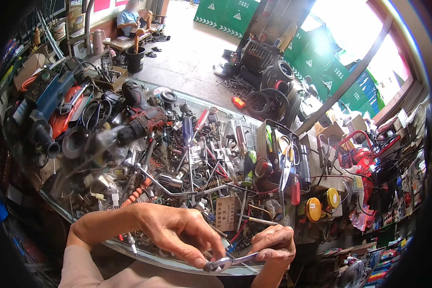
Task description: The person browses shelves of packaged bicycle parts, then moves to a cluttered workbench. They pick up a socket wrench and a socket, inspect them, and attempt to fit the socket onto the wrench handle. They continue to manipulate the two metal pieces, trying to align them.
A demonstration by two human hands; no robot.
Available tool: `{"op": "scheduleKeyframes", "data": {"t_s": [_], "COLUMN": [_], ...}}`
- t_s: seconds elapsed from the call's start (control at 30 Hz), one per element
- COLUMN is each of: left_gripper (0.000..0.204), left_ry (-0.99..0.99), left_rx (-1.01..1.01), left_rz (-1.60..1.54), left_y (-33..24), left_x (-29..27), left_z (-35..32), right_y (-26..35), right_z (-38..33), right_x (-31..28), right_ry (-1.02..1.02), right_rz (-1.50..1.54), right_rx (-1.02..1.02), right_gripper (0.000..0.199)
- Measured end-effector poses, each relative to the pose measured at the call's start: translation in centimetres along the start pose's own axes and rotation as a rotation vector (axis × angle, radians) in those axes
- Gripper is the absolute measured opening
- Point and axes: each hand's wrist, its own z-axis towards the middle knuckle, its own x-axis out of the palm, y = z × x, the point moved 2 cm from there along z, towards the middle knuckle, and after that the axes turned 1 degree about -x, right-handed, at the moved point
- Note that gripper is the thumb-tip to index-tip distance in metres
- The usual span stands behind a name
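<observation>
A shiny metal wrench (237,261) with a round head lies across the front edge of the bench. My right hand (275,241) is closed round its handle end. My left hand (182,234) reaches over from the left, thumb and fingers closed at the wrench's round head; any small part between them is too small to name. Just beyond the hands stands a brown printed card (226,214). Loose screws, springs and metal parts crowd around it. An orange coiled piece (136,193) and a long bent metal bar (170,191) lie beyond my left hand.
A red-black power drill (144,120), a blue-handled screwdriver (187,132) and a bin of tools with scissors (285,163) lie across the cluttered glass-topped bench (177,263). Yellow round tins (313,209) sit at right. Tyres (258,102) and a seated person (132,21) are farther off.
</observation>
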Motion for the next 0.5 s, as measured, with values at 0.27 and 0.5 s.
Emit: {"op": "scheduleKeyframes", "data": {"t_s": [0.27, 0.5], "left_gripper": [0.027, 0.023], "left_ry": [0.105, -0.1], "left_rx": [0.168, 0.348], "left_rz": [0.058, -0.098], "left_y": [0.9, -1.1], "left_x": [1.1, -0.3], "left_z": [0.3, -0.9], "right_y": [-0.1, -0.5], "right_z": [-0.2, -1.8], "right_x": [0.9, 0.5], "right_ry": [0.036, -0.296], "right_rz": [0.032, 0.204], "right_rx": [-0.071, -0.17], "right_gripper": [0.025, 0.023]}}
